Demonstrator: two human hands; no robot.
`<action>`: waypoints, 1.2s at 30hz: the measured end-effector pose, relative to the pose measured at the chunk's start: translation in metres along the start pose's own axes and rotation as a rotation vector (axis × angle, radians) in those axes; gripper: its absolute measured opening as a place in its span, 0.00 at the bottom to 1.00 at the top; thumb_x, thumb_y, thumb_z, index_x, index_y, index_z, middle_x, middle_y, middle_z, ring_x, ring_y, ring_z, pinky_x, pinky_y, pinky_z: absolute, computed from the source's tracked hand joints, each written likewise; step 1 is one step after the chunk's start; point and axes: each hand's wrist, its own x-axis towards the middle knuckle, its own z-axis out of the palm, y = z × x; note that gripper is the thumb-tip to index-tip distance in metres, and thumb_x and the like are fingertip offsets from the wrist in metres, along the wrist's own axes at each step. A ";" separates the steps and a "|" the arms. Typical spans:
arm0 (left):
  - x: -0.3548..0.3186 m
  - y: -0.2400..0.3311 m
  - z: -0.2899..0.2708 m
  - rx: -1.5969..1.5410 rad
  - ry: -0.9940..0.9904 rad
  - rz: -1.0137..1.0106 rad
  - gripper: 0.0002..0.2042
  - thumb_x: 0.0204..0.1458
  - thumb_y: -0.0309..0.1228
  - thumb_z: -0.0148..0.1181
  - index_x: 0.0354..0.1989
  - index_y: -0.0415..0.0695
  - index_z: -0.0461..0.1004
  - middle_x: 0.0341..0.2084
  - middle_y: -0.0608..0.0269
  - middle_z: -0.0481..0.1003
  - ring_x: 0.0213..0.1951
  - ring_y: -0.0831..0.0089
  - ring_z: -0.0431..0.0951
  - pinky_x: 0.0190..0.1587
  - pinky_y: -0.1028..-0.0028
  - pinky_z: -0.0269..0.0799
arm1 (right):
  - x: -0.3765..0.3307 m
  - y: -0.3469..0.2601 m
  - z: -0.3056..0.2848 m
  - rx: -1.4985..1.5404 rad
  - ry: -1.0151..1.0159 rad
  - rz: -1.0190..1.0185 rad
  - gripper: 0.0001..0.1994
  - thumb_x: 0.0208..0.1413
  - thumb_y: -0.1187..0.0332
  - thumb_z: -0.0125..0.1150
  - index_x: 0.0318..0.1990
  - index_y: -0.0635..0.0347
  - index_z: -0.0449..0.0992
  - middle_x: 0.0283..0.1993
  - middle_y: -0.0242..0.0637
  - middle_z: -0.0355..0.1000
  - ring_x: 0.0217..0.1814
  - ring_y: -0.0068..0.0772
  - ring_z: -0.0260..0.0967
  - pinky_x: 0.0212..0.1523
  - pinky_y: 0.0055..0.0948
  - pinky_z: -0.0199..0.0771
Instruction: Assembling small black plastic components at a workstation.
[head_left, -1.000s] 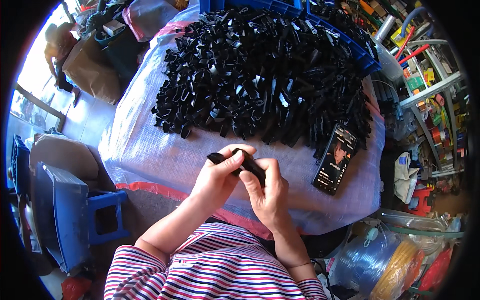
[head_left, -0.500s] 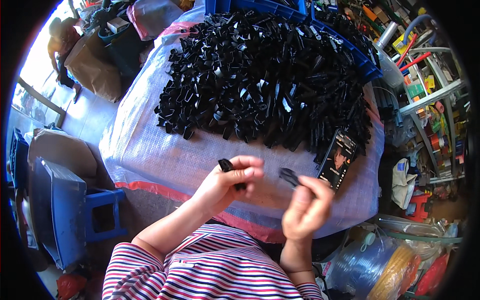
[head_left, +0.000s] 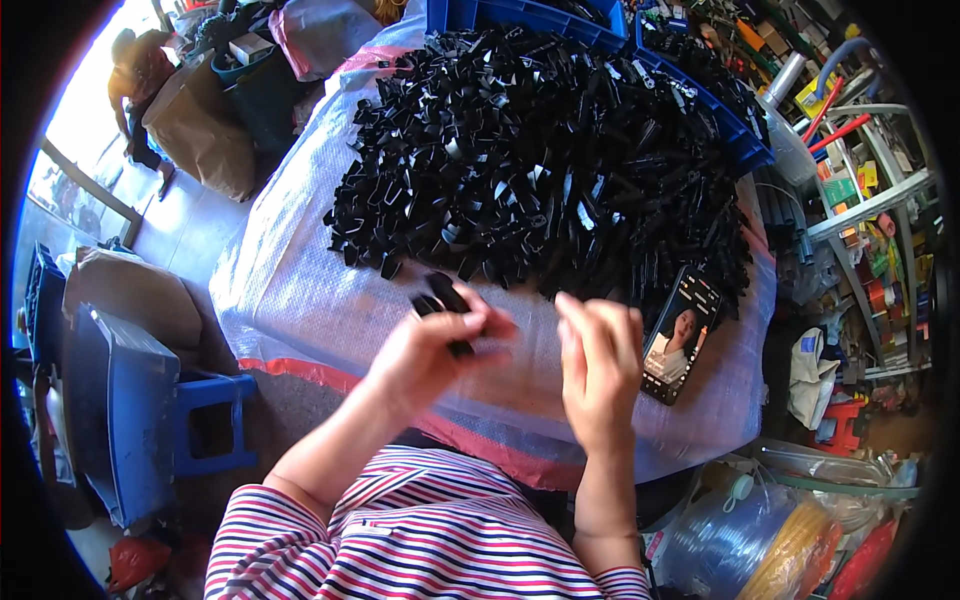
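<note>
Half a second ago the right hand [head_left: 600, 365] was raised near the person's chest with a small dark piece pinched in its fingers; now it has moved up toward the pile, fingers loosely spread, and whether it still holds anything cannot be told, since the hand is blurred. The left hand [head_left: 430, 350] has stayed in about the same place over the white woven sack [head_left: 300, 290], closed around a black plastic clip [head_left: 440, 300] whose end sticks out above the fingers.

Behind the hands, a big pile of black plastic clips [head_left: 540, 160] lies heaped on the sack. Past it a blue plastic crate [head_left: 745, 150] holds more of the same black parts.

A smartphone [head_left: 680, 335] with a lit screen lies on the sack, just right of the right hand and touching the pile's edge. A blue plastic stool [head_left: 210, 420] stands at lower left, and a roll of yellow cord [head_left: 800, 550] sits at lower right. Another person [head_left: 135, 90] bends over at far upper left.
</note>
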 end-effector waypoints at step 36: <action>0.046 0.018 0.004 1.941 -0.104 0.908 0.23 0.28 0.16 0.53 0.39 0.47 0.70 0.27 0.61 0.68 0.34 0.60 0.71 0.35 0.66 0.68 | -0.040 0.009 0.021 0.405 0.003 0.267 0.10 0.52 0.72 0.55 0.40 0.65 0.65 0.31 0.40 0.68 0.29 0.32 0.67 0.30 0.27 0.68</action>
